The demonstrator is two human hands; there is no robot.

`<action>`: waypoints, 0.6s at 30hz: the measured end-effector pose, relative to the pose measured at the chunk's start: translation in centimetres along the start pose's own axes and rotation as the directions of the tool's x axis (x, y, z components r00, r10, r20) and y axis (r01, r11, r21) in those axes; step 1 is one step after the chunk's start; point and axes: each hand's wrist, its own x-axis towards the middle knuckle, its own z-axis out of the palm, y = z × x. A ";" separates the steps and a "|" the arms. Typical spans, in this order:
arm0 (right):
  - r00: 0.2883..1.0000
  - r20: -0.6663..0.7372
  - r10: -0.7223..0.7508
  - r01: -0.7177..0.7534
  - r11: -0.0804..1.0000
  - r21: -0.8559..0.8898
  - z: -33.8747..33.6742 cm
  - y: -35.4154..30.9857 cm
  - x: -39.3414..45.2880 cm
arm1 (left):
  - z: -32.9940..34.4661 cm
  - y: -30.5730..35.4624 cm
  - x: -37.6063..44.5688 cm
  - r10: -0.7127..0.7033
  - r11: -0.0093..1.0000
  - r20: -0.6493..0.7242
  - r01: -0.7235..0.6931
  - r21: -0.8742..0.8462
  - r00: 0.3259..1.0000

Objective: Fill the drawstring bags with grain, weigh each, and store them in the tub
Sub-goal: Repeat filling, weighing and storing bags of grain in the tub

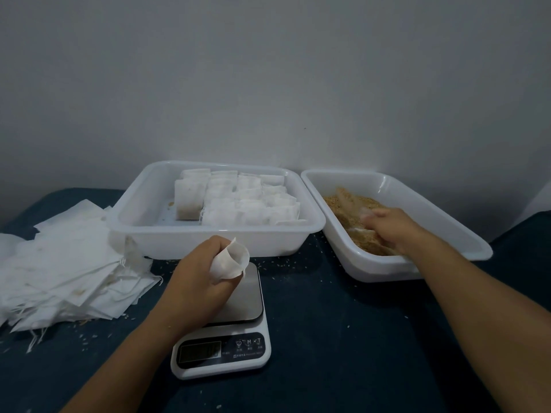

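My left hand point(196, 278) holds a small white drawstring bag point(231, 262) with its mouth open, just above the steel plate of the kitchen scale point(226, 332). My right hand point(390, 231) reaches into the right white tub point(447, 263) and is down in the brown grain point(346, 204); it is blurred, and its fingers are partly hidden in the grain. Behind the scale, the left white tub point(208, 239) holds several filled white bags point(238, 201) packed in rows.
A loose pile of empty white bags point(65, 263) with trailing strings lies at the left on the dark blue cloth point(343, 338). Stray grains dot the cloth around the scale. A plain grey wall stands close behind both tubs.
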 end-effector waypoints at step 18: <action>0.813 0.227 -0.536 0.563 0.824 -0.070 2.5 -8.6 -12.6 | -0.7 -1.0 0.6 -0.169 0.979 -0.048 0.162 -0.126 0.984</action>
